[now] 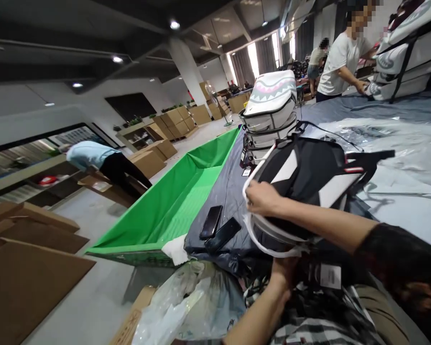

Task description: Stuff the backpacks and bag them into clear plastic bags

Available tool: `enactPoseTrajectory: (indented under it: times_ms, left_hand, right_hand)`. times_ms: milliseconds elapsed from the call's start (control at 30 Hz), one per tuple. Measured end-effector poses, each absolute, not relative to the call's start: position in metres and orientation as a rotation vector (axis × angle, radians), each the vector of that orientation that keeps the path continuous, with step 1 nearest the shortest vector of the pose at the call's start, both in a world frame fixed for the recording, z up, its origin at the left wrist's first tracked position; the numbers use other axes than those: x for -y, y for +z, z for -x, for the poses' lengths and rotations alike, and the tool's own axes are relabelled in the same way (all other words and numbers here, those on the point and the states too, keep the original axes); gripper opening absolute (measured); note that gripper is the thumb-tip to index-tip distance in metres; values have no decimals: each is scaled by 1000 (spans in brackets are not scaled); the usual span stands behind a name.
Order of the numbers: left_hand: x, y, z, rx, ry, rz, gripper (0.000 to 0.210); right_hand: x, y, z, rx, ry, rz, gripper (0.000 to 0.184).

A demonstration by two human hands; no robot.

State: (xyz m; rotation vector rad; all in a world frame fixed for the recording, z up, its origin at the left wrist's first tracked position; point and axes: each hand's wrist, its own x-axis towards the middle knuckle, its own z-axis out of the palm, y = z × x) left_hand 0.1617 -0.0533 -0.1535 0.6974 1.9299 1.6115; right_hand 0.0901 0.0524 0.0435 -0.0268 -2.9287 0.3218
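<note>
A black and white backpack (318, 165) lies on the dark-covered table in front of me, its straps and back panel facing up. My right hand (264, 199) is closed on the white trim at its left edge. Below the near edge of the bag, where the white trim curves round, is my left hand (285, 270); its fingers are hidden there. A white tag (331, 276) hangs below the bag beside that hand. Just beyond stands a stack of white backpacks (271, 96), the top one with a grey and pink zigzag print.
Two phones (211, 222) lie left of the bag on the table cover (224, 184). A green-lined bin (158, 211) adjoins the table. Plastic bags (204, 302) sit below. Clear plastic (398, 139) and more backpacks (398, 62) are right; a person (345, 60) works there. Another person (93, 158) bends over a carton.
</note>
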Motion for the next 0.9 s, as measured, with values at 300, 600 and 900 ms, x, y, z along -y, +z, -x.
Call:
enactPoseTrajectory:
  times_ms: [300,600,900]
  left_hand:
    - [127,-144,-171,-1568,1351,-527,75]
    - [90,-148,-122,-2302,1482,-1009,35]
    - [92,-205,-130,-2554,1400,-1106,42]
  right_hand:
    - [-70,3,-55,2802,735,-396,45]
    - [-137,-90,-302,2292,798,323,30]
    - [-275,-120,-425,2161,524,1210,69]
